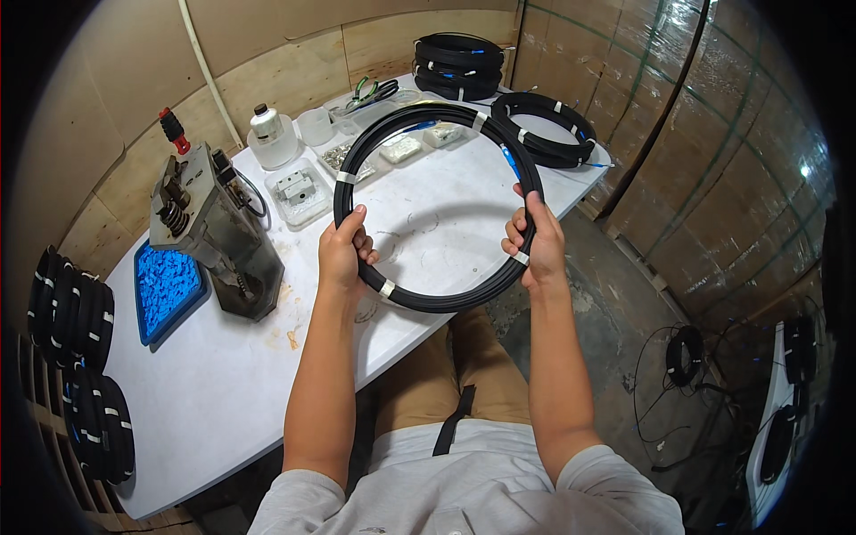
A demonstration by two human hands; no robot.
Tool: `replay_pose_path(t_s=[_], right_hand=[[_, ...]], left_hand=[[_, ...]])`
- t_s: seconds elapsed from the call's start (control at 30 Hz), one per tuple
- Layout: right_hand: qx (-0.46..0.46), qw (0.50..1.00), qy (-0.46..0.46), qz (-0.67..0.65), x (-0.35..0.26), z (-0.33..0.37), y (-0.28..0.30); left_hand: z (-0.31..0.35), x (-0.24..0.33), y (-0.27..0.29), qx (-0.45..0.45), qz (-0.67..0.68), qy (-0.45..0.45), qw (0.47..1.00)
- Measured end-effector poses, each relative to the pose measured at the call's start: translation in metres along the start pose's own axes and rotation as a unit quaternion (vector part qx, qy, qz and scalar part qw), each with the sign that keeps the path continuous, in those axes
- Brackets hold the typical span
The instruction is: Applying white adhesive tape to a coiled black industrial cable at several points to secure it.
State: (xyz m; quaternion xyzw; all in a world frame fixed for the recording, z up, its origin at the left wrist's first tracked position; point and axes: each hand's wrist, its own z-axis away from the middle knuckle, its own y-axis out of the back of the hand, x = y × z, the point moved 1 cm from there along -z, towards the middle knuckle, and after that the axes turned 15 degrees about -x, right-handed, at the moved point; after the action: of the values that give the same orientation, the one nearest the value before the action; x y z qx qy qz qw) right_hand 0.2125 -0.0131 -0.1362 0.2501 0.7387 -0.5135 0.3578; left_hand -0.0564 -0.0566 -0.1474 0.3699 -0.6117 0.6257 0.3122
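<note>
My left hand [343,250] and my right hand [542,239] both gripped the coil of black cable [446,301], one on each side, holding it up over the white table [241,392]. The winding looked done to me: white ties [387,289] bound it in several places, and a blue plug [510,162] lay along its upper right. Similar tied coils stood in a stack [458,67] at the far end, so probably only setting mine down was left; whether it needed checking, I couldn't tell.
</note>
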Motion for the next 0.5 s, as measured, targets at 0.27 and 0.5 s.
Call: replay_pose_path(t_s=[0.27,0.5], right_hand=[[-0.020,1.000,0.007,0.016,0.000,0.003,-0.001],[-0.104,0.988,-0.028,-0.110,-0.007,0.003,0.009]], left_hand=[[0.000,0.002,0.001,-0.003,-0.002,0.001,1.000],[-0.004,0.010,0.011,-0.051,0.024,-0.012,0.998]])
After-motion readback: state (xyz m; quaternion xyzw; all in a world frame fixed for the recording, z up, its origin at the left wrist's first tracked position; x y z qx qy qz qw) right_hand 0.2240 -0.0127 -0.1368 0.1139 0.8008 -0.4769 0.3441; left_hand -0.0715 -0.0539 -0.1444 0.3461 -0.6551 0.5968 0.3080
